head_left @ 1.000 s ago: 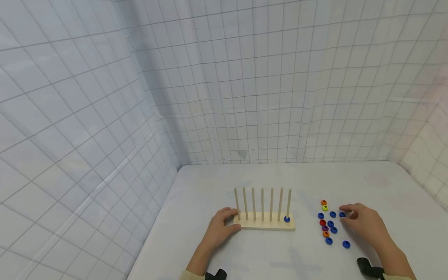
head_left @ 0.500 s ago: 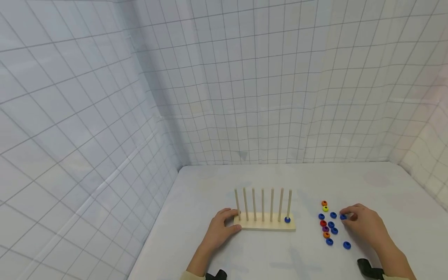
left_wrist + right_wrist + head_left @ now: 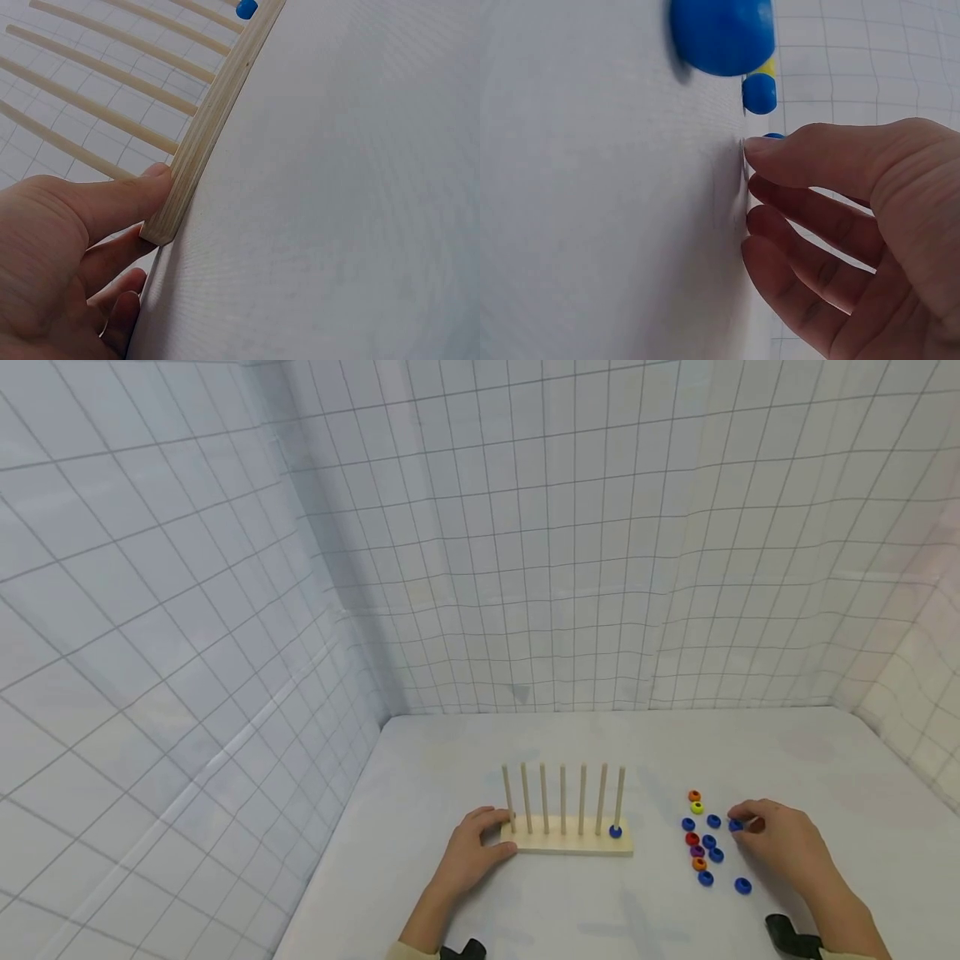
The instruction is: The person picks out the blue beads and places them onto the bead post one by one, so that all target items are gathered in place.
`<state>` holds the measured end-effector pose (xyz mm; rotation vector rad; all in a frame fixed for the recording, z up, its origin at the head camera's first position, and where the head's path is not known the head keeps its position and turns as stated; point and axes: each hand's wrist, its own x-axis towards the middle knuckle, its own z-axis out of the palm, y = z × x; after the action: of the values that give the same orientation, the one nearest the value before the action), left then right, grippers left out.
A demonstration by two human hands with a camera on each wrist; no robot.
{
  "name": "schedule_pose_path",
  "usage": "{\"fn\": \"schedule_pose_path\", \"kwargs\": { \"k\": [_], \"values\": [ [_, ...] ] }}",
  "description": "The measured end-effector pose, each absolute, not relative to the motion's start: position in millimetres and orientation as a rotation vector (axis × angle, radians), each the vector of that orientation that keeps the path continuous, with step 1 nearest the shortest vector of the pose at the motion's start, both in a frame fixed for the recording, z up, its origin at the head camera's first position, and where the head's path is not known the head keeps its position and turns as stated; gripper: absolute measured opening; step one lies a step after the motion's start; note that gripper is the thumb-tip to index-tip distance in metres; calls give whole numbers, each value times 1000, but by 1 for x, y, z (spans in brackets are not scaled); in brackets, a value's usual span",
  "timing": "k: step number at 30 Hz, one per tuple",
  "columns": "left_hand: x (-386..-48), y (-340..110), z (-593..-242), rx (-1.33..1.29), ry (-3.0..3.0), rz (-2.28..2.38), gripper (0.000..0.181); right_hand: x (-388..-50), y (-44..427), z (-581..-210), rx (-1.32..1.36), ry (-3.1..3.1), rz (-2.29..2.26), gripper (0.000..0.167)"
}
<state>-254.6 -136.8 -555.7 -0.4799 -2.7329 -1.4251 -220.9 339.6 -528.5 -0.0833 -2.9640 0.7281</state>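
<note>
A pale wooden pegboard with several upright pegs stands mid-table in the head view. One blue bead sits at the foot of its rightmost peg. My left hand grips the board's left end, thumb on the front edge; the left wrist view shows the thumb against the wood. On the right, my right hand pinches another blue bead between thumb and fingers at table level. In the right wrist view my thumb hides most of that bead.
Loose beads lie left of my right hand: several blue, with orange, yellow, red and purple among them. A separate blue bead lies nearer me. Grid-patterned sheets enclose the white table.
My right thumb and fingers have come together on the blue bead, which has shifted very slightly toward me. My left hand and the pegboard have stayed in place.
</note>
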Motion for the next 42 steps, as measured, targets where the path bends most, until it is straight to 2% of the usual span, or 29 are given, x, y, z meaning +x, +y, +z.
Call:
{"fn": "schedule_pose_path", "kwargs": {
  "k": [20, 42],
  "values": [
    [-257, -135, -553, -453, -2751, -1424, 48, -215, 327, -516, -124, -2889, 734, 31],
    [-256, -138, -555, -474, -2743, -1436, 49, -211, 288, -502, 65, -2773, 788, 31]
  ]
}}
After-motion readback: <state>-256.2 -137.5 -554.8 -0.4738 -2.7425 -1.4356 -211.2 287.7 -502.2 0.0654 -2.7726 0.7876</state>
